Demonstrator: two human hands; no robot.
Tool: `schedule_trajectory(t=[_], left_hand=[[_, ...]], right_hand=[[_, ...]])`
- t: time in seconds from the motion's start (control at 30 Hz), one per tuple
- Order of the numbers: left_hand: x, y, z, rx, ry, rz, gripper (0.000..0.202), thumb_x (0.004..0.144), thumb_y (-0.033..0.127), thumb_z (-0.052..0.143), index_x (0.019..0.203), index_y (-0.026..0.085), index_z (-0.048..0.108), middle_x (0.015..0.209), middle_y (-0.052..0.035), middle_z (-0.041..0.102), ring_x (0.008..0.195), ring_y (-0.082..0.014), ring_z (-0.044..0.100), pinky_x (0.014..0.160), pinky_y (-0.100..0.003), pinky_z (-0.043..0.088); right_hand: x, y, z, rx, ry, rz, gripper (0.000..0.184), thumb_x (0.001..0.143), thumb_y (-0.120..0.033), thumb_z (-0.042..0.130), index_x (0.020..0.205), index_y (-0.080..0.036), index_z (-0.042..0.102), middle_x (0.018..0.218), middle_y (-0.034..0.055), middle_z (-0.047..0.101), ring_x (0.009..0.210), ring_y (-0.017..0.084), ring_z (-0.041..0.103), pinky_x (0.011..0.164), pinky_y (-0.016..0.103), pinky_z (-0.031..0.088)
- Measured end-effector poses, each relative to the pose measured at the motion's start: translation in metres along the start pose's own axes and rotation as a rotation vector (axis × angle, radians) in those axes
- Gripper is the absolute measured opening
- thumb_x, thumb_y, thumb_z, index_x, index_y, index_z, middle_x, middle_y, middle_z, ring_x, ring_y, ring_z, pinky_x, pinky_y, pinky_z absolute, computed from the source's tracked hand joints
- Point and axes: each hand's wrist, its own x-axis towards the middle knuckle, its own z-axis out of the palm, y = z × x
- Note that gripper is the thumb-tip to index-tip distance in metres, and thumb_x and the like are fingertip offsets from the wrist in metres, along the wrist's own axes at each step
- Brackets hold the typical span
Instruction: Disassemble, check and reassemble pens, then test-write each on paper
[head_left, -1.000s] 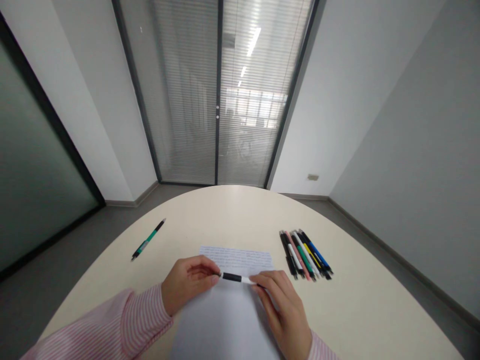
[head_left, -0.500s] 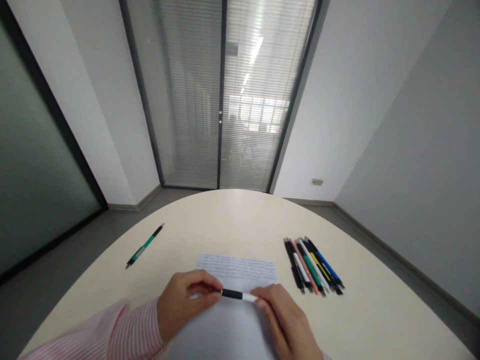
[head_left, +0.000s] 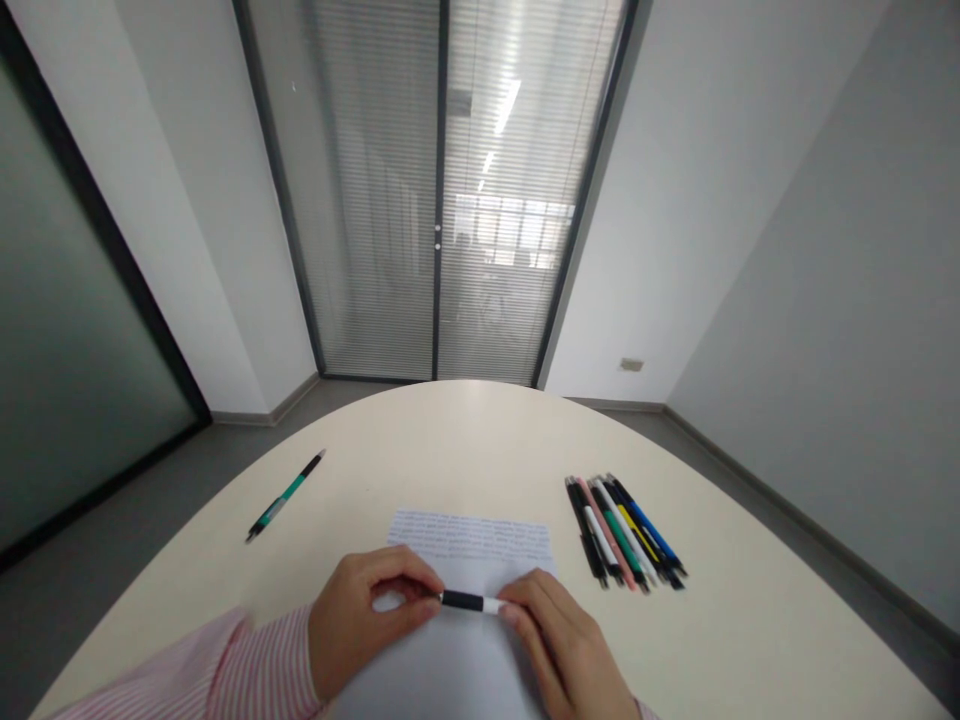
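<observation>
A black-and-white pen (head_left: 469, 601) is held level between the hands, just above a sheet of paper (head_left: 442, 670). The hands are kept close together, separated only by the pen, and both are clamped on it. One end is pinched by the left hand (head_left: 360, 620), whose fingers are curled inward and point to the right. The white end is gripped by the right hand (head_left: 562, 650), which is angled up and to the left, with its fingers laid over the pen. The left forearm, in a pink striped sleeve (head_left: 255, 670), is extended low across the table (head_left: 450, 430) from the lower left. The right forearm is largely cut off by the bottom edge of the view. Rows of handwriting are seen on the sheet's far part. A green-and-black pen (head_left: 285, 495) is lying well to the left, and a bundle of colored pens (head_left: 622, 530) is laid side by side to the right.
</observation>
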Motion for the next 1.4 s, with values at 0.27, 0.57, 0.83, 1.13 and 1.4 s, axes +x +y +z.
schedule_trajectory(t=[0.27,0.57,0.83,1.13,1.4], left_hand=[[-0.002,0.004,0.0,-0.034,-0.001,-0.051,0.011,0.069,0.021,0.068,0.075,0.013,0.071,0.073,-0.0065,0.071,0.068,-0.0178,0.067,0.066,-0.022,0.055],[-0.002,0.005,-0.001,-0.059,0.028,-0.048,0.011,0.068,0.021,0.067,0.074,0.012,0.071,0.072,-0.0066,0.071,0.068,-0.0177,0.067,0.065,-0.022,0.054],[-0.003,0.005,-0.002,-0.042,0.057,-0.012,0.01,0.069,0.021,0.066,0.074,0.014,0.07,0.071,-0.0048,0.07,0.066,-0.0158,0.065,0.063,-0.02,0.053],[-0.003,0.004,-0.002,0.014,0.054,0.039,0.006,0.07,0.02,0.067,0.073,0.015,0.07,0.07,-0.0035,0.07,0.067,-0.0157,0.065,0.065,-0.02,0.051],[-0.002,0.004,-0.004,-0.03,0.062,-0.017,0.007,0.071,0.021,0.067,0.073,0.014,0.068,0.074,-0.0053,0.07,0.071,-0.0176,0.066,0.069,-0.023,0.053]], right_hand=[[0.003,-0.002,0.0,-0.01,0.002,-0.012,0.015,0.095,-0.02,0.038,0.091,-0.023,0.053,0.085,0.003,0.058,0.08,0.016,0.058,0.071,0.025,0.046],[0.003,-0.002,0.001,0.001,0.051,0.017,0.005,0.091,-0.025,0.047,0.088,-0.023,0.05,0.079,0.0002,0.057,0.068,0.014,0.057,0.062,0.022,0.044],[0.002,0.008,0.007,-0.047,0.081,-0.004,0.009,0.091,-0.031,0.046,0.089,-0.024,0.052,0.076,-0.0007,0.059,0.066,0.014,0.058,0.06,0.021,0.045],[0.003,-0.004,-0.002,-0.05,0.059,0.06,0.022,0.095,-0.029,0.039,0.08,-0.023,0.053,0.072,-0.0007,0.058,0.066,0.014,0.057,0.059,0.021,0.043],[0.002,-0.007,-0.002,0.05,0.07,0.148,0.029,0.093,-0.034,0.042,0.075,-0.02,0.059,0.065,-0.0003,0.058,0.058,0.014,0.055,0.055,0.022,0.04]])
